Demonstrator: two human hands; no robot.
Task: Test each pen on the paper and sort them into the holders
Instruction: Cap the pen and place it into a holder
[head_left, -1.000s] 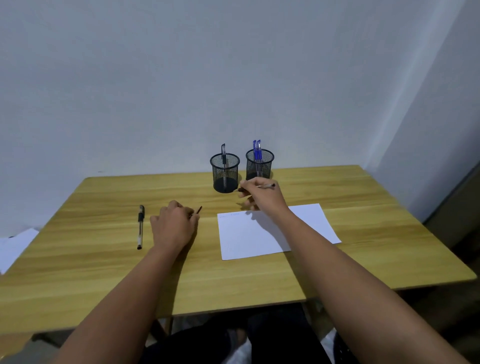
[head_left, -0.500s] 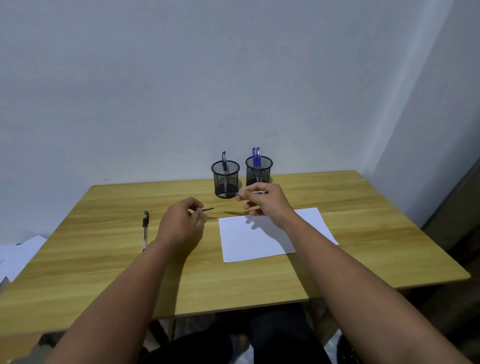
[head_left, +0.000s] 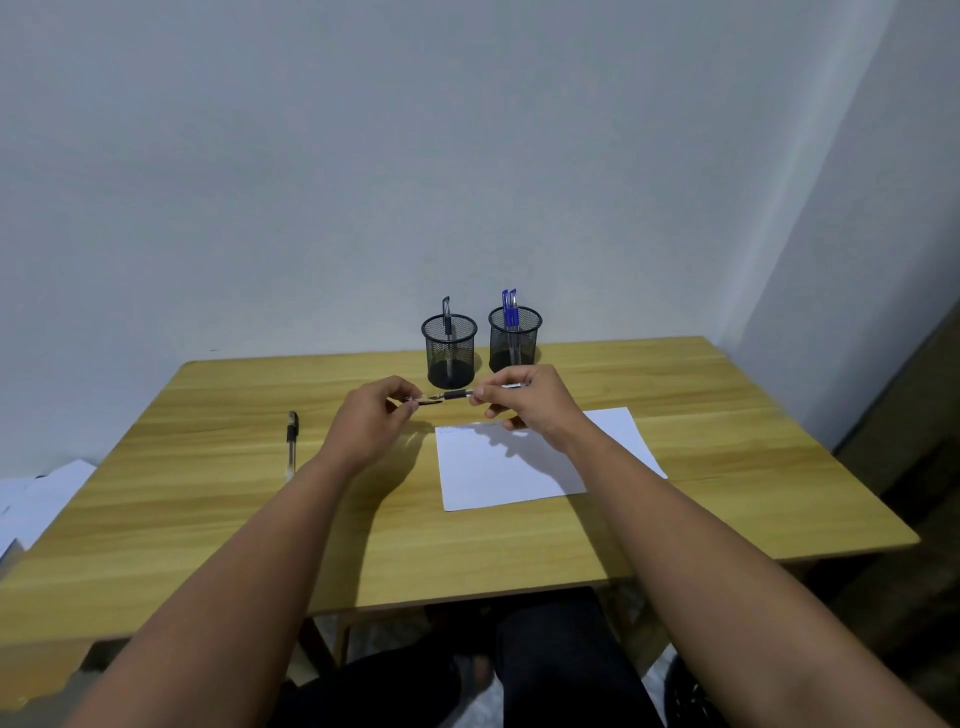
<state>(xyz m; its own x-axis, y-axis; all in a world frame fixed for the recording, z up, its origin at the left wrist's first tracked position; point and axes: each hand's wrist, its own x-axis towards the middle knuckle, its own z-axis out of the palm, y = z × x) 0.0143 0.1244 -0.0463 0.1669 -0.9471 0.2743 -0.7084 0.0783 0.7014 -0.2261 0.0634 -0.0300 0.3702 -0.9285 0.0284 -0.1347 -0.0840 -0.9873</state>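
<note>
My right hand (head_left: 530, 399) pinches a black-gripped pen (head_left: 460, 395), held level with its tip pointing left. My left hand (head_left: 371, 418) pinches the pen's cap (head_left: 428, 400), whose open end meets the pen tip in front of the holders. A white paper (head_left: 519, 467) with faint marks near its top edge lies under my right wrist. The left mesh holder (head_left: 449, 351) has one black pen; the right mesh holder (head_left: 514, 338) has blue pens. Another black pen (head_left: 292, 447) lies on the wooden table (head_left: 208, 519) to the left.
Loose white sheets (head_left: 36, 499) lie off the table's left edge. The wall stands right behind the holders. The table's right edge is near a dark piece of furniture (head_left: 924, 441).
Both hands rose from the table and came together. My left hand brought the cap rightward to the tip of the pen in my right hand. The camera view tilted slightly.
</note>
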